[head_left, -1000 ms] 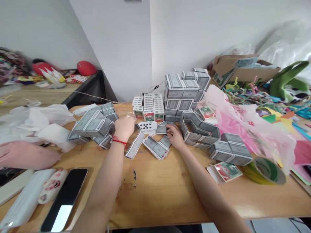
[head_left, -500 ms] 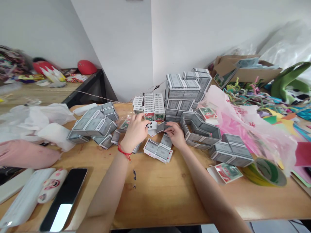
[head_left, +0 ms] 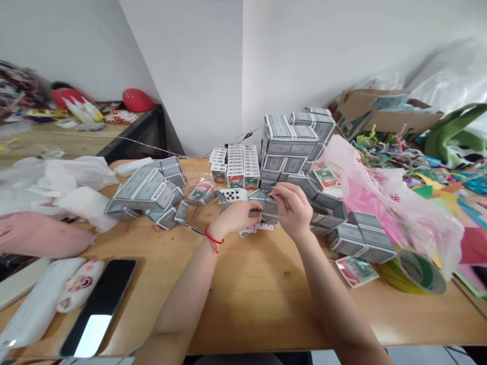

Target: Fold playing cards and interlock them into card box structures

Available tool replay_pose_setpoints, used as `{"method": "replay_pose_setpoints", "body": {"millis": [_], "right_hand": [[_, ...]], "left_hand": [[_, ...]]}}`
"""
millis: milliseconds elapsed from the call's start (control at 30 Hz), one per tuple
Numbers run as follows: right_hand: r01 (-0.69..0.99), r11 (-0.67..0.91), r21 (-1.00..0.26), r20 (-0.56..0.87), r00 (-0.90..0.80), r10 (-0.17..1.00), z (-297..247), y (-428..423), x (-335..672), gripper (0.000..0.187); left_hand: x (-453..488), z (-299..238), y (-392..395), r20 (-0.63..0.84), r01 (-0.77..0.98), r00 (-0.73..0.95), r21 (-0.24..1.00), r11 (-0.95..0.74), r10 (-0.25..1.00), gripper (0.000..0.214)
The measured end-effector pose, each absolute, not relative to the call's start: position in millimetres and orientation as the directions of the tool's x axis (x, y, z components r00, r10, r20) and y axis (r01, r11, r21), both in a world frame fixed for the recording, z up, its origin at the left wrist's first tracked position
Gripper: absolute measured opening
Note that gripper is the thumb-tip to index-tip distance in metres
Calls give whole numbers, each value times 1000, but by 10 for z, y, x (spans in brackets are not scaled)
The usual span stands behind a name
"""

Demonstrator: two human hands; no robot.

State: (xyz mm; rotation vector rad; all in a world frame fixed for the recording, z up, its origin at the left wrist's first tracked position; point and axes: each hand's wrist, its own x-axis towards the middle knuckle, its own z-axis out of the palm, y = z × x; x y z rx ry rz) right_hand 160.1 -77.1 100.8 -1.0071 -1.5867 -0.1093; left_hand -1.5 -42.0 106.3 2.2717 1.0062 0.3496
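Observation:
My left hand, with a red cord at the wrist, is closed on a grey-backed playing card in the middle of the table. My right hand is pinched just to the right of that card; what its fingertips hold is too small to make out. Beneath my hands lie face-up red-suited playing cards, partly covered by my left hand. A spade card lies face up just behind my left hand. Folded grey cards form a chain to the left.
A folded-card tower stands behind my right hand, beside stacked card boxes. More card structures stand left. A phone lies front left. Yellow-green tape and a pink plastic bag are on the right.
Both hands have come nearer the middle and toward me, over the grey card piece. My left hand has left the spade card, and my right hand has lifted into a pinch.

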Motion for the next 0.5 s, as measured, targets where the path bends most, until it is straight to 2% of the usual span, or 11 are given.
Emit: {"method": "replay_pose_setpoints", "body": {"millis": [133,200,333,433,500], "right_hand": [[638,624,-451,827,37,561,1009,-744,1596,20],[621,610,-491,802,50,595,1012,-736,1609,17],[583,524,-621,738,210,642,1051,-755,1708,12],[536,433,-725,640,292,711,1083,-784,1819,6],[515,373,-772,520,172,837,1078,-794,1862,7]], "left_hand": [[118,976,-407,-37,634,657,568,-525,753,8],[168,933,-399,-35,618,659,594,-515,751,8],[160,911,-347,-29,596,653,636,-490,756,6],[25,960,-278,84,612,575,615,-497,813,7],[-104,1007,-233,189,620,465,627,-471,865,10]]}}
